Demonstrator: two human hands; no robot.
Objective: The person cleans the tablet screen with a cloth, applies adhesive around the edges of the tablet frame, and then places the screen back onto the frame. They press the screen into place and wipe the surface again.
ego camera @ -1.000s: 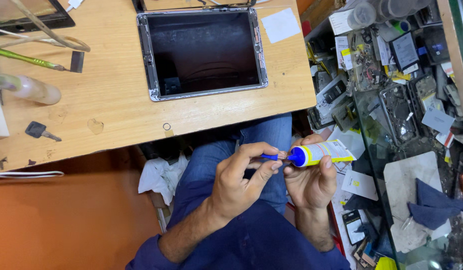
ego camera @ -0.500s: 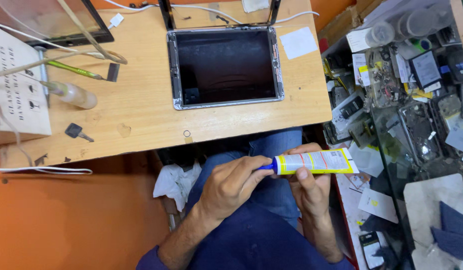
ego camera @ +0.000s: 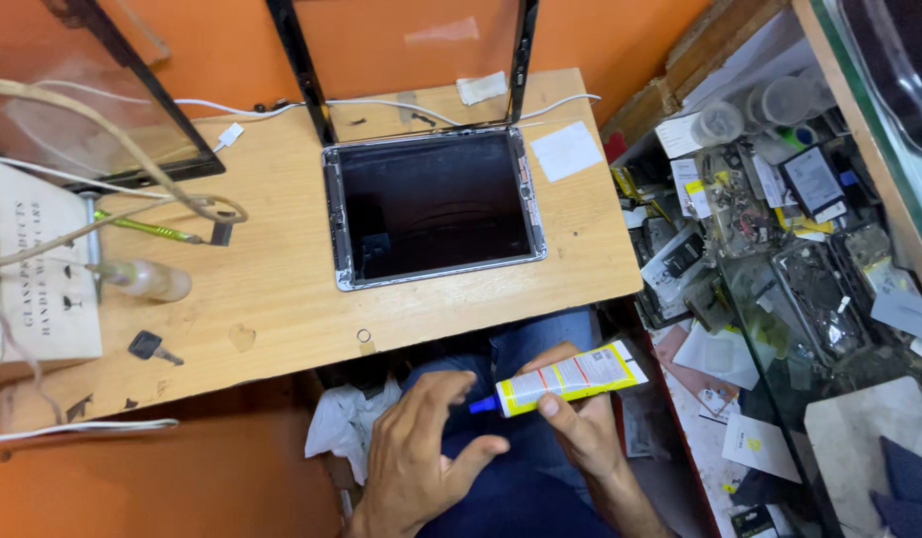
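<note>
The left hand (ego camera: 421, 453) has let go of the blue cap (ego camera: 483, 404) and now spreads open just beside it. The right hand (ego camera: 578, 423) keeps gripping the tube (ego camera: 570, 379), so the cap looks loosened, I think.

A yellow-and-white glue tube (ego camera: 570, 379) with a blue nozzle lies nearly level, nozzle end slightly lower, just below the tabletop (ego camera: 281, 299) edge; its cap seems off.

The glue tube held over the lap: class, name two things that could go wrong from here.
1. The glue tube sits in the right hand with its blue nozzle beside the open left hand; glue might reach fingers or jeans.
2. The opened tablet lies exposed on the wooden table; stray glue could foul it.
</note>
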